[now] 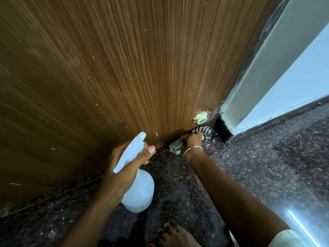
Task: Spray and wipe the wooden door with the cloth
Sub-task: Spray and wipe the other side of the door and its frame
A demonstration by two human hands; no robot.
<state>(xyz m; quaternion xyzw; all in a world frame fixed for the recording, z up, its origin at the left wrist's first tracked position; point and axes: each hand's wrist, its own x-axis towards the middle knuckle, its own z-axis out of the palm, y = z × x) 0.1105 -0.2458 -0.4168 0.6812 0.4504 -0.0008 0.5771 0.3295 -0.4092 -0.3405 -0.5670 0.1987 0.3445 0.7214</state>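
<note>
The left hand (pixel 121 177) is gripping the spray bottle (pixel 140 191) at its neck, with the fingers curling round it and the thumb lying along the side of the trigger head. The nozzle is pointing toward the lower part of the wooden door (pixel 106 68). The bottle is a white, translucent container hanging above the dark speckled floor (pixel 258 166), apart from the door. Its wall is showing an even milky tone, so the fill level cannot be read.

The right hand (pixel 193 139) is clutching the cloth (pixel 204 133), fingers closing over it, and is pressing it against the bottom edge of the door where the door is meeting the floor. A striped black-and-white part of the cloth is showing beyond the fingers; a grey part is bunching out on the near side. A thin bangle (pixel 193 148) is circling the right wrist.

A pale round door stopper (pixel 200 118) is sitting on the door face just above the cloth. The white door frame (pixel 284 77) is standing to the right. A bare foot (pixel 174 236) is resting on the floor at the lower edge.
</note>
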